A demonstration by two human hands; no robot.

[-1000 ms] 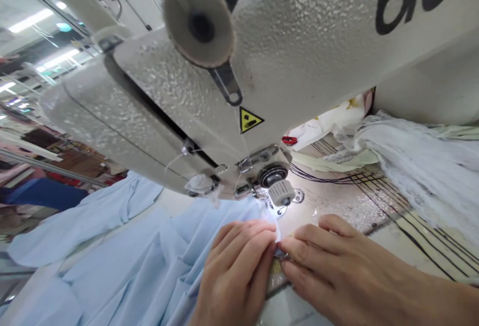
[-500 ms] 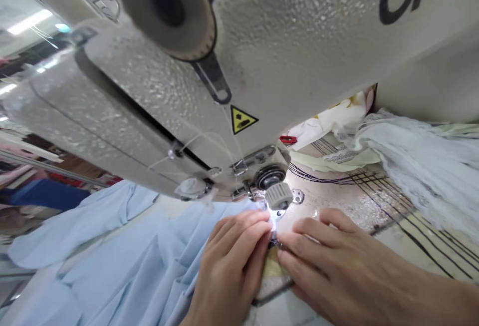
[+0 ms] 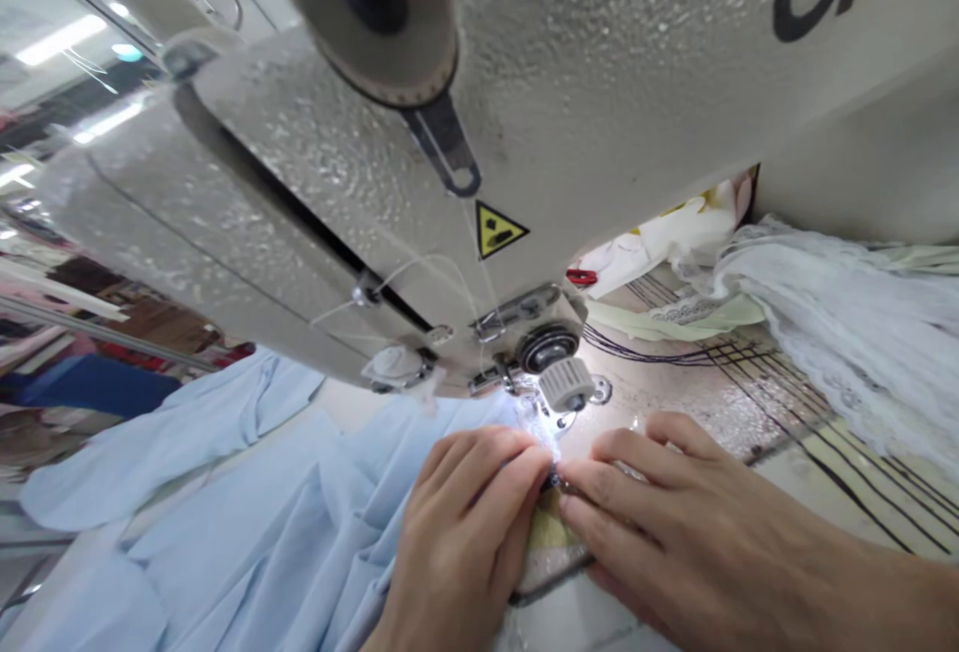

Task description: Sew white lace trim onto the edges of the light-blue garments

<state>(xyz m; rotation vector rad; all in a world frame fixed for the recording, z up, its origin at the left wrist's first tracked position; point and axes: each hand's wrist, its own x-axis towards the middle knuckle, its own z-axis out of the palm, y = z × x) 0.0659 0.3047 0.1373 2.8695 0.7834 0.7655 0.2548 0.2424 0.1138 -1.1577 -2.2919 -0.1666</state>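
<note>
A grey industrial sewing machine [image 3: 569, 103] fills the upper view, its head and tension knob [image 3: 565, 384] just above my fingers. Light blue fabric [image 3: 247, 512] spreads over the table to the left. My left hand [image 3: 461, 542] lies on the blue fabric with fingers stretched forward, pressing its edge beside the needle area. My right hand [image 3: 674, 527] lies flat next to it on the machine bed, fingertips touching the left hand's at a small white lace edge [image 3: 545, 442] under the lit needle area. The needle itself is hidden by the fingers and knob.
A heap of white lace fabric [image 3: 846, 332] lies at the right on the machine bed. Pale green cloth [image 3: 674, 318] and a red clip [image 3: 578, 278] sit behind the machine arm. A yellow warning sticker [image 3: 495, 230] marks the head. Workshop clutter shows at far left.
Both hands have slid a little forward toward the needle area, keeping their fingertips together. The view has shifted slightly; the fabric lies as before.
</note>
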